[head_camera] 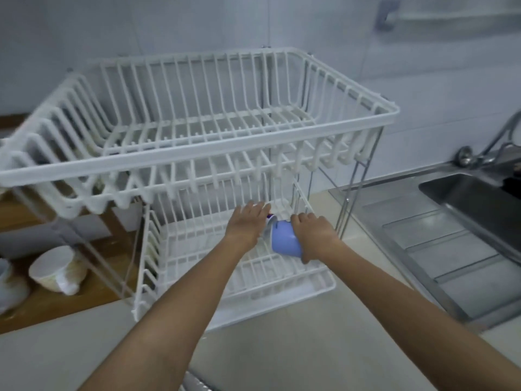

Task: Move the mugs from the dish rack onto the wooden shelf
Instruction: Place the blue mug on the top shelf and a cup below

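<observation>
A blue mug (pixel 285 240) lies tipped in the white dish rack's (pixel 296 273) lower tier.

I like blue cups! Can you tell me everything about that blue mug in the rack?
The smooth, glossy light-blue mug looks ceramic or plastic. It is tipped over, base toward the camera, in the lower tier of the white wire dish rack. The right hand grips its side; the left hand is beside it on something white and purple. Its handle is hidden.
</observation>
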A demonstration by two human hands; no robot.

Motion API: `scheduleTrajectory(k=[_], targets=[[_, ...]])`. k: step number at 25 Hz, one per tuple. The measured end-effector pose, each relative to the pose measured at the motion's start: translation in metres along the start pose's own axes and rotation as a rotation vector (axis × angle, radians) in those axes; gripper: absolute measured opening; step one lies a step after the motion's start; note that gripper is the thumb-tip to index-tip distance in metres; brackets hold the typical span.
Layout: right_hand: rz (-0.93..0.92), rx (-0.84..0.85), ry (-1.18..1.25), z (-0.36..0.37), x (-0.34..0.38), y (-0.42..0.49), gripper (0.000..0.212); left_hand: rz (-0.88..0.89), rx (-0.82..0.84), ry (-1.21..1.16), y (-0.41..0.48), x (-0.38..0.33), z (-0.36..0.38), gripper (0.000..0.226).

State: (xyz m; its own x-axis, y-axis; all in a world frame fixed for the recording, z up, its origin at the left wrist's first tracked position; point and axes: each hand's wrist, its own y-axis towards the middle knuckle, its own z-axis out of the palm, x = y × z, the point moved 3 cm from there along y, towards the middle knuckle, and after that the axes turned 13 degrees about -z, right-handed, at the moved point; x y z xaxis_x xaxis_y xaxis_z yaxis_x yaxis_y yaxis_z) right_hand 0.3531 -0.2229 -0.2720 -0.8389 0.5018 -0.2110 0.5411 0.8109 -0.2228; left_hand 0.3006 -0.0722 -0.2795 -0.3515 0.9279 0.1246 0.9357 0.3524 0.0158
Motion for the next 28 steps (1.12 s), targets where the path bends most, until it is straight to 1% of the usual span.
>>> scheduleTrajectory(k=[2,3,6,8,9,12,14,17,20,22,26,28], targets=[[-0.015,-0.032,0.015,0.004,-0.002,0.004,0.091,0.014,0.032,0.010,0.013,-0.006,0.009,0.079],[-0.020,-0.042,0.031,0.006,-0.002,0.006,0.092,0.010,0.019,0.011,0.018,-0.005,0.012,0.078],[-0.043,-0.080,0.061,0.007,-0.003,0.007,0.097,-0.041,-0.081,0.038,0.023,0.003,0.018,0.067],[-0.072,-0.103,0.095,0.005,-0.001,0.006,0.100,-0.111,-0.114,-0.030,0.017,0.016,0.023,0.065],[-0.087,-0.117,0.110,0.001,0.001,0.005,0.099,-0.159,-0.126,-0.101,0.012,0.026,0.024,0.066],[-0.131,-0.159,0.232,-0.024,0.010,0.005,0.091,-0.357,-0.147,-0.465,-0.011,0.062,0.013,0.071],[-0.160,-0.174,0.317,-0.047,0.017,0.005,0.089,-0.420,-0.175,-0.628,-0.032,0.078,0.001,0.074],[-0.183,-0.233,0.351,-0.078,0.028,-0.005,0.087,-0.399,-0.235,-0.870,-0.076,0.093,-0.019,0.068],[-0.208,-0.294,0.550,-0.106,0.034,-0.029,0.081,-0.313,-0.191,-1.133,-0.127,0.100,-0.037,0.058],[-0.242,-0.313,0.635,-0.119,0.044,-0.048,0.078,-0.295,-0.189,-1.268,-0.165,0.108,-0.042,0.056],[-0.312,-0.325,0.683,-0.134,0.087,-0.079,0.076,-0.350,-0.224,-1.439,-0.237,0.144,-0.035,0.055],[-0.338,-0.303,0.695,-0.143,0.122,-0.089,0.072,-0.370,-0.212,-1.420,-0.265,0.175,-0.029,0.055]])
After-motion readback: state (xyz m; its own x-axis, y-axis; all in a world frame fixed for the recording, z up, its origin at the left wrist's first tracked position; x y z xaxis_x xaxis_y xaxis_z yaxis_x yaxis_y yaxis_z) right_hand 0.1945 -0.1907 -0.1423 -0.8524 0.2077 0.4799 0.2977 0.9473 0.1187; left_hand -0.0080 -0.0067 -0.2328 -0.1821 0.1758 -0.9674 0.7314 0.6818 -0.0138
